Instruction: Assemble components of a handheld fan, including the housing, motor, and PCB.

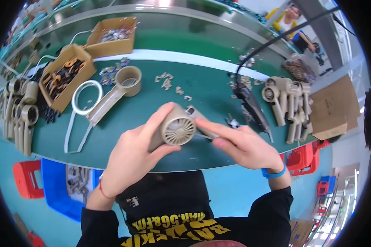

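Item 1: barrel (179,131), beige, with radial grille; grasped by the left hand (130,154), thumb below, fingers (158,117) over the top.
Item 2: handle (202,122), beige, right of the left fingers; grasped by the right hand (249,148), index finger laid along it, thumb at its lower edge. Whether handle and barrel are joined cannot be told.
Item 3: surface (212,90), green, beneath both sets of fingers.
Item 4: small bits (165,80), pale, scattered beyond the left fingers.
Item 5: housing (107,105), beige, round head and long handle; left of and beyond the left fingers.
Item 6: ring (82,112), white, just beside that housing.
Item 7: two cardboard boxes, farther out, left of the left fingers: one (72,99) with orange and black parts, one (111,48) with small mixed parts.
Item 8: left pile (20,113) of beige housings, well left of the left fingers.
Item 9: black tool (253,109), corded, just beyond the right fingers.
Item 10: right pile (290,103) of beige housings, right of and beyond the right fingers.
Item 11: blue bin (55,189), below the surface, left of the left fingers.
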A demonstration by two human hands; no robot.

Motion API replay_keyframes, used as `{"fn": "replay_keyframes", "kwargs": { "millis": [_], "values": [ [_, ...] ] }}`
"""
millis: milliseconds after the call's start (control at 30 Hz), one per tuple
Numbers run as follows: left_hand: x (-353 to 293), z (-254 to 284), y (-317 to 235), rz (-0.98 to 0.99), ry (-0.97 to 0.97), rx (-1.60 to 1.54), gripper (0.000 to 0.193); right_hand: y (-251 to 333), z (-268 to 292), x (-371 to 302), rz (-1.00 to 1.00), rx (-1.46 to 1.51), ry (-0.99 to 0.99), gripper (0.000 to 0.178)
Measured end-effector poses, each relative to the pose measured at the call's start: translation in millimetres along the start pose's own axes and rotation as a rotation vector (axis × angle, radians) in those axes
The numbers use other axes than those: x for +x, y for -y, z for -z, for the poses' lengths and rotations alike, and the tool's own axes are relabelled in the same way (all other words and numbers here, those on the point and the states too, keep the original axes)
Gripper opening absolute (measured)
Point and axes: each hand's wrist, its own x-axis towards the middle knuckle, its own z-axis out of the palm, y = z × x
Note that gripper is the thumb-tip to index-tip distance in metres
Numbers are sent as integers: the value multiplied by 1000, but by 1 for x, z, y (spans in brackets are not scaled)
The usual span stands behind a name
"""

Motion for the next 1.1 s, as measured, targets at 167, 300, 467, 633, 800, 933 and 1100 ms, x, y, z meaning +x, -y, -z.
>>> {"fn": "replay_keyframes", "kwargs": {
  "millis": [167, 300, 467, 633, 800, 933, 1100],
  "values": [
    [0, -1, -3, -39, -5, 17, 78, 2, 3, -4, -19, -34, 14, 57],
    [0, 0, 2, -101, -36, 62, 78, 3, 3, -3, -21, -101, 2, 57],
    [-1, -1, 3, -126, 18, 223, 79, 6, 7, 3, -9, -269, 27, 59],
    [-8, -4, -5, -62, 82, 222, 80, 2, -13, 7, 54, -174, -91, 62],
    [-9, -6, -3, 16, 93, 226, 80, 5, -20, 14, -80, -151, -41, 61],
    [-5, -8, 2, -92, 44, 303, 75, -6, -25, 25, -6, -136, -143, 61],
    [-7, -21, 6, -28, -26, 391, 70, 1, -22, 39, -138, -35, -121, 55]
  ]
}}
